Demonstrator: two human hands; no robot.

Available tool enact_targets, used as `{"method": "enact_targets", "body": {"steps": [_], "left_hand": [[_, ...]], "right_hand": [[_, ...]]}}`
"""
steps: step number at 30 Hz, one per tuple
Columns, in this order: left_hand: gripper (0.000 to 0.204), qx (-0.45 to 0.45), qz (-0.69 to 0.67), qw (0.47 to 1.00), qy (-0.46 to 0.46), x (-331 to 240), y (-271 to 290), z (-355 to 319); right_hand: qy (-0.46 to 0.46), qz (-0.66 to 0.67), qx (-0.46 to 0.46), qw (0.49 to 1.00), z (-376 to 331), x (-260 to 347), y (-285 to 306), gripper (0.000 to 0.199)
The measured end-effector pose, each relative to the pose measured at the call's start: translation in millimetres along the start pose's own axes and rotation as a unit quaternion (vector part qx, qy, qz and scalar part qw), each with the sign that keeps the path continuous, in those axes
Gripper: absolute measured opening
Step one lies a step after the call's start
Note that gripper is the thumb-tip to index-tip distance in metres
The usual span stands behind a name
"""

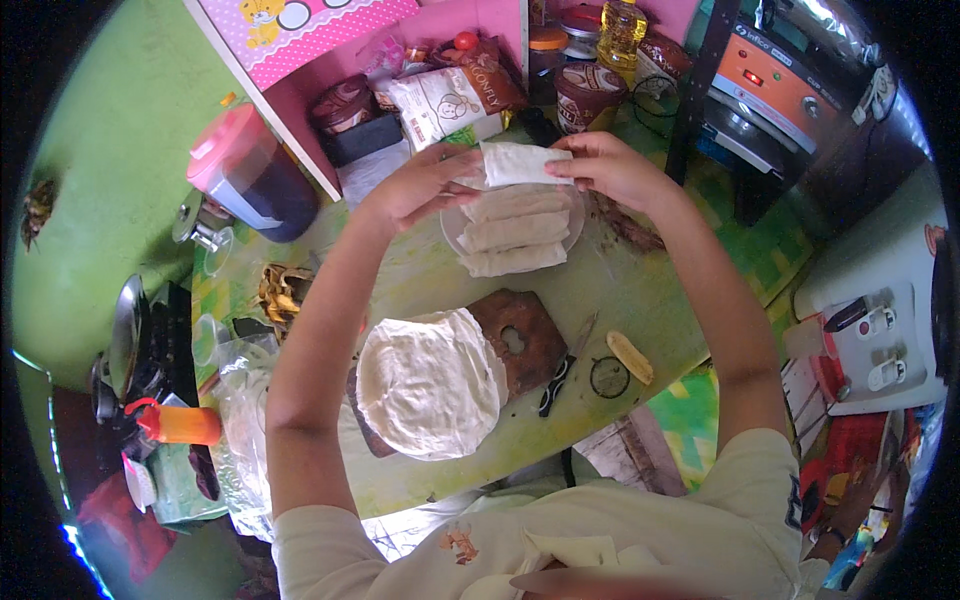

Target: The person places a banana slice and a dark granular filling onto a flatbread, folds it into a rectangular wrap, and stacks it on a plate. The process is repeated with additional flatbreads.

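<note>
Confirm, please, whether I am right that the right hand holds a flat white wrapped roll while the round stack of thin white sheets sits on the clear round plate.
Not quite: the round stack of thin white sheets sits on the brown wooden board, not the clear round plate, as the head view shows. The right hand does hold the flat white wrapped roll.

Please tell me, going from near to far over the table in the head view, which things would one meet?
Round, white, wrinkled thin sheets → clear round plate with pale rolls → flat white roll between the left hand and the right hand → dark brown round tub.
</note>
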State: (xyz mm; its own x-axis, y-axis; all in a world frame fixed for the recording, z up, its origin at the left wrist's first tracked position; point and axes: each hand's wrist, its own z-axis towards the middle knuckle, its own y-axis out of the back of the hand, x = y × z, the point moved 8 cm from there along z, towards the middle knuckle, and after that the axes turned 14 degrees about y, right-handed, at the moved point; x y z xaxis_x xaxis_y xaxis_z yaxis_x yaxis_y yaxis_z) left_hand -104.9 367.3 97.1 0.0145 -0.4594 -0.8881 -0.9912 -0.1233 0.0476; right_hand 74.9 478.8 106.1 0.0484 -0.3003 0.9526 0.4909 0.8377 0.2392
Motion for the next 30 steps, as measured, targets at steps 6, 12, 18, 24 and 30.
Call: {"method": "enact_targets", "body": {"steps": [6, 12, 18, 24, 30], "left_hand": [[0.036, -0.123, -0.107, 0.986, -0.025, 27.3, 60.3, 21.8], [0.040, -0.127, -0.065, 0.986, -0.085, 41.4, 61.7, 21.7], [0.036, -0.122, -0.001, 0.983, -0.137, 17.8, 45.0, 26.0], [0.038, -0.209, 0.274, 0.919, -0.190, 15.1, 29.9, 52.9], [0.043, -0.190, 0.330, 0.905, -0.189, 24.0, 15.5, 64.1]], "right_hand": [[-0.043, -0.003, 0.053, 0.998, 47.4, -49.5, 10.2, 0.032], [-0.078, -0.050, 0.122, 0.988, 81.3, -75.9, -4.2, 0.032], [-0.120, -0.094, 0.151, 0.977, 96.9, -103.5, -5.9, 0.033], [-0.120, -0.213, 0.139, 0.960, 103.2, -106.8, 0.5, 0.031], [-0.058, -0.167, 0.115, 0.977, 99.3, -94.6, -3.1, 0.033]]}}
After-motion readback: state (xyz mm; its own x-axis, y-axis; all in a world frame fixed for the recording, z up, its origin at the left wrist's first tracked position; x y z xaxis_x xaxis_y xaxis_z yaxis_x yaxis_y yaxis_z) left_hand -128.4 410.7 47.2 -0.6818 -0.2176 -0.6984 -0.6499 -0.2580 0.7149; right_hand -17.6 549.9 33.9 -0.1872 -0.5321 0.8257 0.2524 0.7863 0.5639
